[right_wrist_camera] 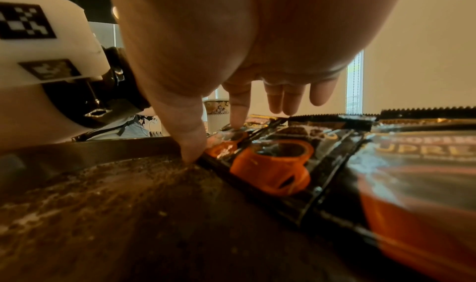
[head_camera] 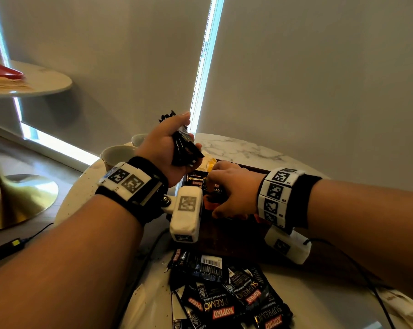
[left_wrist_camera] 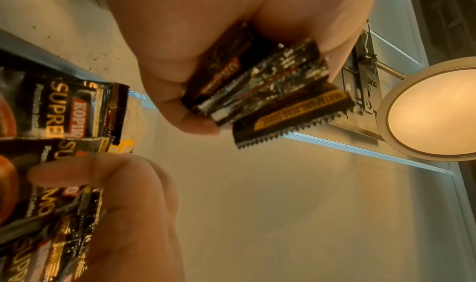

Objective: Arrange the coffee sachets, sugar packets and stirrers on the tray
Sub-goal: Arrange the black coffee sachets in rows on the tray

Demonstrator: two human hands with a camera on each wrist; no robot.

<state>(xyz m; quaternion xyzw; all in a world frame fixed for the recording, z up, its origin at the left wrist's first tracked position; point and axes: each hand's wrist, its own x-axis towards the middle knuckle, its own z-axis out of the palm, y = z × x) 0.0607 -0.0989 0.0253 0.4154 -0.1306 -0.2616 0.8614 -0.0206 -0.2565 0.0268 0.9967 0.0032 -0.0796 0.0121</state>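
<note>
Loose coffee sachets (head_camera: 227,293) are heaped on the near table (head_camera: 153,305); a bunch (head_camera: 185,148) is clutched in the left hand (head_camera: 164,148) (light, slippery foil, best pinched edgewise), while tray (right_wrist_camera: 103,205) sachets (right_wrist_camera: 283,164) are pressed by the right hand's (head_camera: 231,186) straight fingers (right_wrist_camera: 238,107).

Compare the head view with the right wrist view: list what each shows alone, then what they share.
Head only: the left hand gripping a bunch of sachets in the air, loose sachets on the table near the person, and two cups.
Right wrist only: the thumb tip touching the crumb-strewn tray floor beside a sachet's edge.
Both: the right hand on sachets in the tray.
</note>
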